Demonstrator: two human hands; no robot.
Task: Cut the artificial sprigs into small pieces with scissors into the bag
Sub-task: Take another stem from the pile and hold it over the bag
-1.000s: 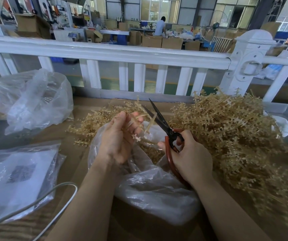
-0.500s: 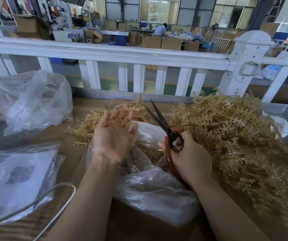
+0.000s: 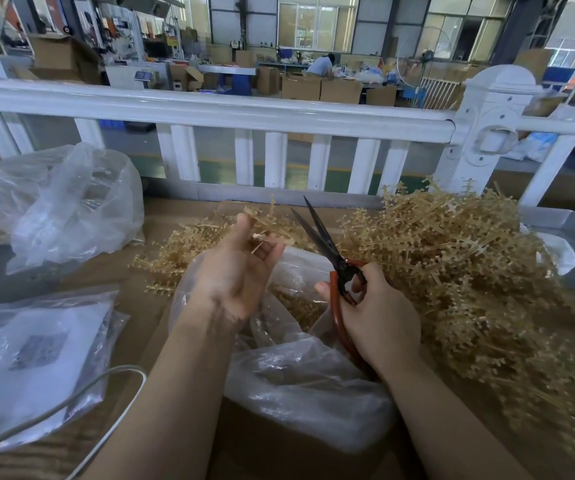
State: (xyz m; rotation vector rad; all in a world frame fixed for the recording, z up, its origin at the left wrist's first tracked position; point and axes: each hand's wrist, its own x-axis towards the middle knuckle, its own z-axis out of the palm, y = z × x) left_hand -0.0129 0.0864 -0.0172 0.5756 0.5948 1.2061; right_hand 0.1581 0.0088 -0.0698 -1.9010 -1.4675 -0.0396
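Cardboard-covered table (image 3: 133,327): left hand (image 3: 236,275), fingers loosely pinching a cut piece (image 3: 258,245) above the bag (image 3: 307,375); right hand (image 3: 379,317) clenches the scissors (image 3: 327,244), blades parted. Pieces may miss the bag's opening.

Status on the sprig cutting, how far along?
Done: some cut pieces already lie in the open bag. In hand: the left hand holds a short bit of sprig over the bag, and the right hand grips the scissors, blades slightly apart. Left: the big pile on the right and a smaller heap behind the bag look uncut. Most of the job seems ahead.
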